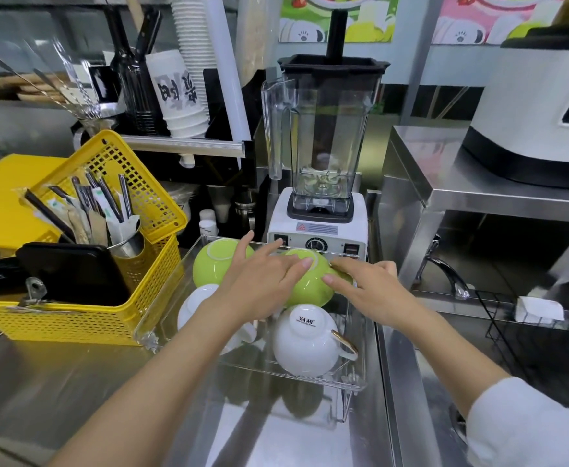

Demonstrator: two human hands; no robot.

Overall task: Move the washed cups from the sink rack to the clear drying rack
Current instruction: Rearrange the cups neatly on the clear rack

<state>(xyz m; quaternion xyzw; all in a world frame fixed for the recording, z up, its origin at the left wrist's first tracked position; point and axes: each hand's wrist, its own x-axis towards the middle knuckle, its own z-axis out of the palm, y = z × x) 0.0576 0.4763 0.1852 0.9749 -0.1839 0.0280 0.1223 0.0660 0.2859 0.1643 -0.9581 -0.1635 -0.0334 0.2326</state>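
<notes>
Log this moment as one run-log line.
step: seating green cup in clear rack | left hand: on cup | right hand: on cup | already racked: another green cup, two white cups

Under the left hand's fingers (296,264), part of the green cup (310,288) is covered; the right hand's fingers (338,276) hide its right side and any handle. Below the left fingers, the wrist hides most of a white cup (193,303). Both forearms are cut off at the lower edge.
</notes>
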